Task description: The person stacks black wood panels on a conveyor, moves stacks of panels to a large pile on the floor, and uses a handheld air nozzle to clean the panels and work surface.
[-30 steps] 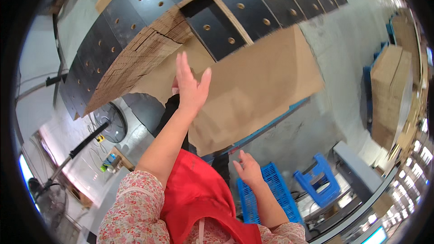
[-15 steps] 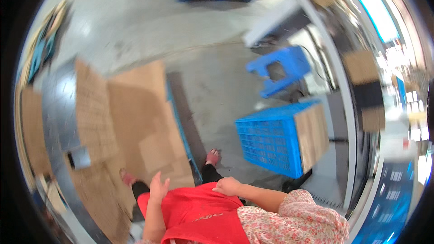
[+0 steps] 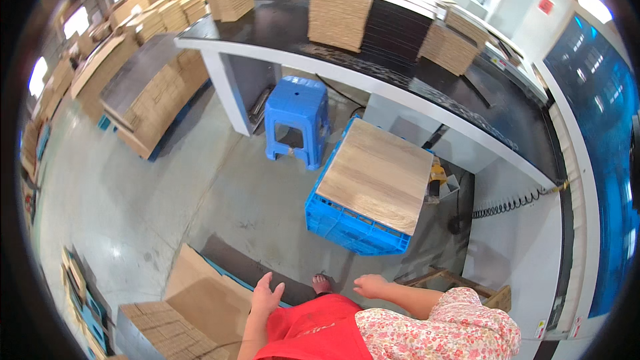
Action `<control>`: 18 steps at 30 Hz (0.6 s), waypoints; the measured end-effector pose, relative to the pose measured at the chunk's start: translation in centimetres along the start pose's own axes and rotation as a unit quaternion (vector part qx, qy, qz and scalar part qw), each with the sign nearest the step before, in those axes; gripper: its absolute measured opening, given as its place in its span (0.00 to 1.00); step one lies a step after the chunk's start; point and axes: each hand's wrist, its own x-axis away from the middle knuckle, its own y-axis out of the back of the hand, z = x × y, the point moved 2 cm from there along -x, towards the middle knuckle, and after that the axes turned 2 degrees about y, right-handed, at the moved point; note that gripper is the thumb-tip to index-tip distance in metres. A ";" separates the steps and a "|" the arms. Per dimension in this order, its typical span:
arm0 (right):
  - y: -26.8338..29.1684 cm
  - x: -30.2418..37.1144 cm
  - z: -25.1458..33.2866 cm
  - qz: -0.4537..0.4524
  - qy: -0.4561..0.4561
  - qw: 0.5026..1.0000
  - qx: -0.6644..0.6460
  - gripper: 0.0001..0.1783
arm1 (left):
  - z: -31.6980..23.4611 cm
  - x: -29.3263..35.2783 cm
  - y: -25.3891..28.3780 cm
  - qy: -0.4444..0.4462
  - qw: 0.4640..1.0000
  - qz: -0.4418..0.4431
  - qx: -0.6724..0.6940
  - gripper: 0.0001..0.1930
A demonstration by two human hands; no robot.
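Observation:
My left hand (image 3: pixel 265 295) hangs open at the lower middle, fingers spread, just above the edge of a flat cardboard sheet (image 3: pixel 212 301) lying on a low stack. It holds nothing. My right hand (image 3: pixel 371 285) is also empty with loosely curled fingers, held out in front of my red apron (image 3: pixel 317 330). It is nearest the blue plastic crate (image 3: pixel 353 228), which carries a wooden board (image 3: pixel 377 173) on top. My foot (image 3: pixel 322 284) shows between the hands on the grey floor.
A blue plastic stool (image 3: pixel 297 123) stands beyond the crate, beside a long black conveyor table (image 3: pixel 400 73) with cardboard stacks (image 3: pixel 339 17). More cardboard stacks (image 3: pixel 150 103) sit on pallets at the left. A coiled cable (image 3: pixel 510 205) hangs at the right.
The view has swung round from the cardboard stack toward the crate, stool and conveyor. My left hand has come down from the raised cardboard sheet; both hands now hang free.

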 end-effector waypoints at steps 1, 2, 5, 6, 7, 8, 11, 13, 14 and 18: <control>-0.4 0.4 -1.1 0.009 -0.016 1.000 -0.021 0.18 | -1.3 -0.9 -0.1 -0.029 0.999 0.007 -0.021 0.32; -1.0 0.9 -2.2 0.018 -0.034 0.998 -0.043 0.19 | -2.5 -1.4 -0.3 -0.036 0.999 0.024 -0.019 0.32; -3.9 2.2 -4.5 0.002 -0.064 0.992 -0.112 0.19 | -6.6 -2.6 -0.7 -0.067 0.995 0.075 -0.016 0.31; -5.0 2.6 -5.0 -0.010 -0.069 0.989 -0.132 0.18 | -7.3 -3.1 -1.1 -0.082 0.993 0.084 -0.021 0.31; -5.7 3.0 -5.2 -0.015 -0.085 0.985 -0.150 0.18 | -7.8 -3.6 -1.5 -0.100 0.990 0.094 -0.027 0.31; -6.5 3.6 -5.3 -0.018 -0.103 0.980 -0.169 0.19 | -8.7 -4.1 -2.0 -0.116 0.987 0.106 -0.031 0.31; -7.9 4.5 -6.8 -0.057 -0.146 0.961 -0.228 0.20 | -12.9 -6.8 -3.8 -0.167 0.966 0.183 -0.072 0.29; -7.6 5.9 -6.6 -0.114 -0.190 0.933 -0.284 0.20 | -15.9 -8.1 -4.8 -0.204 0.944 0.243 -0.089 0.28; -7.4 6.1 -6.7 -0.142 -0.213 0.925 -0.281 0.20 | -16.9 -8.5 -5.1 -0.219 0.935 0.263 -0.092 0.28; -4.9 7.0 -4.4 -0.214 -0.325 0.863 -0.323 0.20 | -21.6 -12.9 -4.9 -0.322 0.897 0.275 -0.124 0.27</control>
